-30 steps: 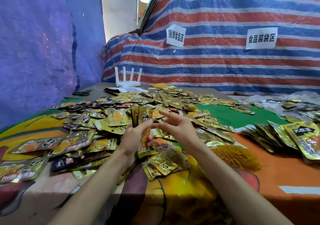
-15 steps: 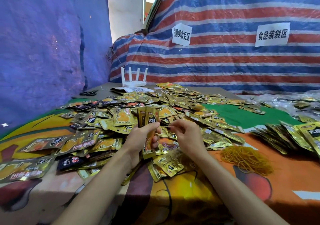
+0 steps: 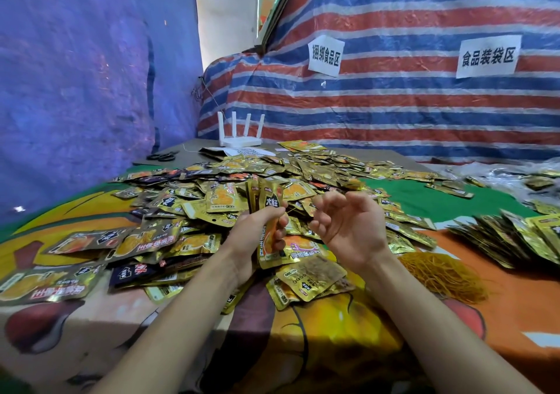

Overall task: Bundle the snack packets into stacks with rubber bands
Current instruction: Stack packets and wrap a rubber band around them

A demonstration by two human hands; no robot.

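My left hand [image 3: 254,233] grips an upright stack of gold snack packets [image 3: 268,200] above the table. Just to its right, my right hand [image 3: 348,227] is palm-up with curled fingers. A thin yellow rubber band [image 3: 295,210] stretches from the stack to those fingers. A wide heap of loose gold packets [image 3: 188,209] covers the table behind and left of my hands. A pile of yellow rubber bands [image 3: 439,272] lies to the right of my right forearm.
Rows of stacked packets [image 3: 515,236] lie at the right edge. Clear plastic bags [image 3: 500,172] sit further back right. A white router [image 3: 241,134] and black scissors [image 3: 163,156] are at the far left corner. Tarpaulin walls close in the left and back.
My right hand, which was closed up against the stack, has pulled away to the right and turned palm-up, stretching the rubber band. The left hand keeps the stack upright.
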